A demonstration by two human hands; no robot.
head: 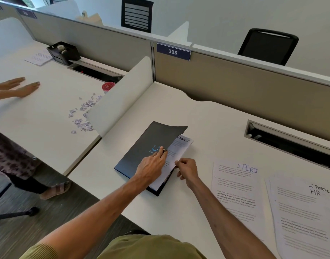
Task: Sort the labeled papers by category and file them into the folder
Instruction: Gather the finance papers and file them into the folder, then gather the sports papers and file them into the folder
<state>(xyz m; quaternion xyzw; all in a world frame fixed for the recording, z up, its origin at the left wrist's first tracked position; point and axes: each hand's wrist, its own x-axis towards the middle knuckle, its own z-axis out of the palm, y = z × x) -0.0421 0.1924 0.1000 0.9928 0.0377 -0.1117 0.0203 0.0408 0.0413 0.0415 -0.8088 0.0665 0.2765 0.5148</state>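
A dark folder [141,146] lies on the white desk [207,128], its front cover partly lifted and curling at the top right. Papers headed FINANCE [181,146] stick out from under that cover. My left hand [154,161] pinches the cover's right edge, fingertips on the cover. My right hand [187,170] pinches the right edge of the FINANCE papers. To the right lie a stack headed SPORTS [237,187] and a stack headed HR [300,212].
A white divider panel [119,96] stands left of the folder. Beyond it, another person's hands [20,87] rest on the neighbouring desk near scattered paper scraps [84,113], a red cup [108,87] and a black tray [64,52]. A cable slot [291,139] opens at right.
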